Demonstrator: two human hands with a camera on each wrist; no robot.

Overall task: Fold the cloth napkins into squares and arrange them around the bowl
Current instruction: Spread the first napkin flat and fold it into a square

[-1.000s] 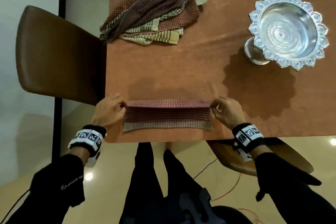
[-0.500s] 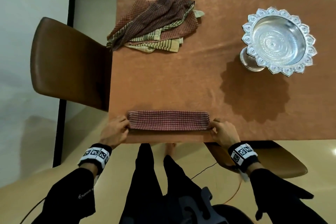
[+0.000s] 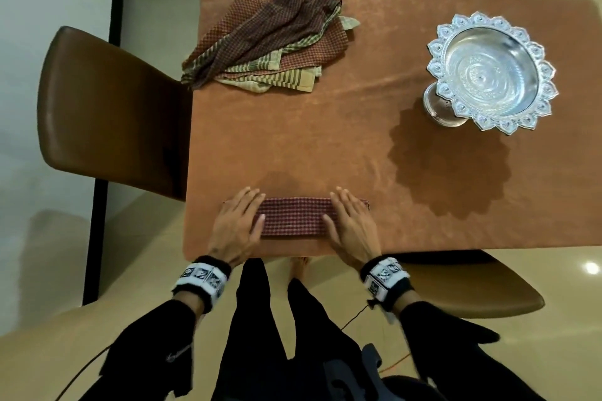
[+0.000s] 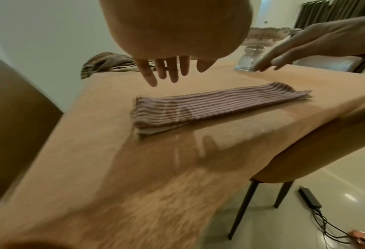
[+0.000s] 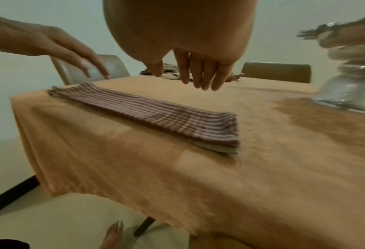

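Fingers of both hands lie straight and loosely spread, gripping nothing: from the head view the left hand (image 3: pixel 236 225) sits flat over the left end of the folded napkin (image 3: pixel 294 216) and the right hand (image 3: pixel 351 225) over its right end, though whether the palms touch the cloth cannot be told from above. That napkin is a long narrow red-checked strip near the front edge of the table (image 3: pixel 325 146), which is covered in an orange-brown cloth. A pile of unfolded napkins (image 3: pixel 264 42) sits at the far left corner, and the silver bowl (image 3: pixel 492 72) on its pedestal stands well apart at the right. Brown chairs stand at the left, far and near sides. From the left wrist, the left hand's fingers (image 4: pixel 173 70) hover straight above the table beyond the strip's end, clear of it. From the right wrist, the right hand's fingers (image 5: pixel 203 74) likewise hang extended above the strip, apart from it; this view is blurred.
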